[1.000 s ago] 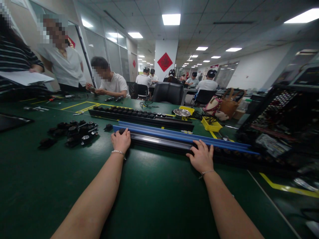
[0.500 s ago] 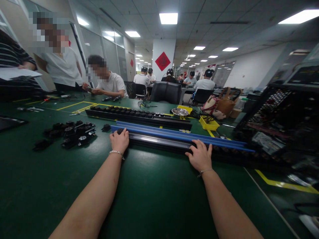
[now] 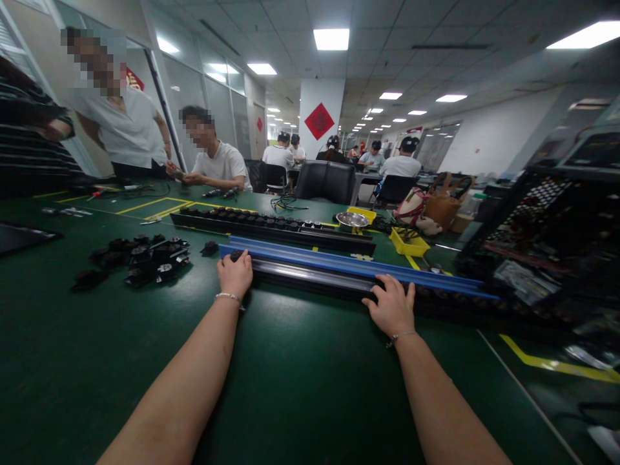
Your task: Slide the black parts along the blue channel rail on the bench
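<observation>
Head view shows left hand [image 3: 234, 276] and right hand [image 3: 394, 308] clasping a long black rail [image 3: 312, 276], glossy and silvery on top.

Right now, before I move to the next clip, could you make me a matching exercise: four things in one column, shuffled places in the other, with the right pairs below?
1. Left hand
2. Metal bowl
3. Right hand
4. Pile of loose black parts

A. At the right end of the near rail's bare shiny stretch
B. On the green table, left of both hands
C. At the left end of that stretch
D. Beside a yellow tray

Pairs: 1-C, 2-D, 3-A, 4-B
</observation>
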{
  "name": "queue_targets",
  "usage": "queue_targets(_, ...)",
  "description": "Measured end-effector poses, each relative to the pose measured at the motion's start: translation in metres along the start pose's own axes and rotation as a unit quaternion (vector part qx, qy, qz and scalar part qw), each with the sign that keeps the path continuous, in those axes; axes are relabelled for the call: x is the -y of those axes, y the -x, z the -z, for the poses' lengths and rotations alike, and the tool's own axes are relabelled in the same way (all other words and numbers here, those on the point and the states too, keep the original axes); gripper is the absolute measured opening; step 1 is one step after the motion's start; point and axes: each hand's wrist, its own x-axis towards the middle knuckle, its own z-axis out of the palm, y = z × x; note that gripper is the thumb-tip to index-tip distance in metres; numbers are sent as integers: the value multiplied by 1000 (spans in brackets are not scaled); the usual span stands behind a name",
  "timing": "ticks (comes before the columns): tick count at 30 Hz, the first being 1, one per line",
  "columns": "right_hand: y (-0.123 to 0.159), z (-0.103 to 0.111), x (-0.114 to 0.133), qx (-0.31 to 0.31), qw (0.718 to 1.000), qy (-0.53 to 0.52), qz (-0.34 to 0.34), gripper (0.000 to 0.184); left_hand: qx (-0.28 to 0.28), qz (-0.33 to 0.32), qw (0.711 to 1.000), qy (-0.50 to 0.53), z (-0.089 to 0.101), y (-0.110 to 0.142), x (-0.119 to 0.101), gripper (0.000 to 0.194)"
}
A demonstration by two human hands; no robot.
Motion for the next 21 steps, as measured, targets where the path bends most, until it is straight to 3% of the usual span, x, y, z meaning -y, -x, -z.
queue_targets(8, 0, -5, -2, -3, 1000, 4, 3, 21, 27, 47, 997, 60, 4, -5, 7, 44)
queue_targets(21, -1, -9, -4, -19, 1000, 21, 10, 22, 52, 40, 989, 136, 1, -18, 30, 47)
